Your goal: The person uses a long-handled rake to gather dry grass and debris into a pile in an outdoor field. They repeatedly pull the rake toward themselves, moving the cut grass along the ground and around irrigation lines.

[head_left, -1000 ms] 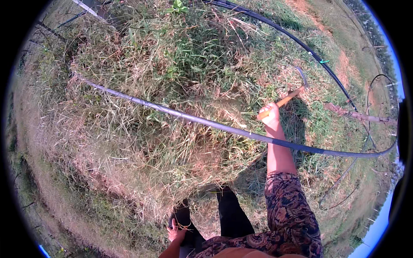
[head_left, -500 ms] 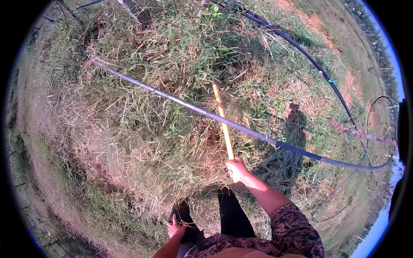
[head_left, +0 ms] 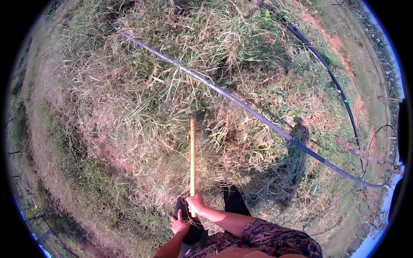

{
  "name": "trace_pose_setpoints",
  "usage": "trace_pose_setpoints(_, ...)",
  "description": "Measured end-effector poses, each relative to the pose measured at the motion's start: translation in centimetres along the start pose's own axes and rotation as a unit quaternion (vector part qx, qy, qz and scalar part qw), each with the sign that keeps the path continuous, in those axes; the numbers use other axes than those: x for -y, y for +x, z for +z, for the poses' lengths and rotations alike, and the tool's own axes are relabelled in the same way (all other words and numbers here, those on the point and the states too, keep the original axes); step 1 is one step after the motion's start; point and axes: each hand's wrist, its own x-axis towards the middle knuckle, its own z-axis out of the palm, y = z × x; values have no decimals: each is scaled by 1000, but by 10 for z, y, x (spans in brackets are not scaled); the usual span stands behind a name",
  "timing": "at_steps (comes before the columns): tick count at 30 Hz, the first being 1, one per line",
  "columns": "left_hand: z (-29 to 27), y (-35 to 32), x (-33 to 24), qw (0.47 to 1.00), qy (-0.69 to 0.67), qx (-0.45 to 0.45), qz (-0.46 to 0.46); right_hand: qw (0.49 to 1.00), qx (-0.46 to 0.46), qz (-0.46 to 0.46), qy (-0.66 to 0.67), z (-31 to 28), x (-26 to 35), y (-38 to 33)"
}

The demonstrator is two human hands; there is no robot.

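Observation:
My right hand point(head_left: 196, 204) is closed around the lower end of a straight, light wooden tool handle point(head_left: 192, 159). The handle points away from me over the grass. Whatever head it carries at the far end is lost in the grass and blur, so its kind does not show. My left hand point(head_left: 179, 224) rests on my left knee in dark trousers point(head_left: 182, 207), fingers spread, gripping nothing. Dry cut grass point(head_left: 159, 172) lies around the handle, with greener tufts point(head_left: 232, 43) farther off.
A long grey pipe point(head_left: 241, 104) crosses slantwise above the grass, from far left to right, beyond the handle. Black hoses point(head_left: 333, 77) curve along the right, near a bare branch point(head_left: 365, 157). My shadow point(head_left: 297, 150) falls to the right.
My right hand has drawn the handle toward me and to the left, close to my left knee. The pipe now appears farther from the handle. My left hand stays on the knee.

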Motion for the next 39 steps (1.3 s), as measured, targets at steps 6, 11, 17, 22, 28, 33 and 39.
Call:
trace_pose_setpoints(6,-12,0,0,998,-57,0,5,990,-71,-56,-109,-175,46,-45)
trace_pose_setpoints(11,-8,-4,10,998,-59,-2,8,946,-209,-215,-123,-197,171,38)
trace_pose_setpoints(17,-1,-3,-4,999,-43,-11,26,821,-335,-319,-333,-188,322,114)
trace_pose_setpoints(22,-4,-11,0,999,-34,-4,2,823,-331,-252,-386,-210,200,56)
trace_pose_setpoints(28,-3,-12,-14,998,-54,-15,16,757,-234,14,-610,-347,-83,-224)
trace_pose_setpoints(33,-7,-20,-25,999,-36,5,7,794,-272,-106,-533,-328,-8,-180)
trace_pose_setpoints(39,16,-14,-5,999,-14,-20,24,806,-289,-289,-428,-191,260,31)
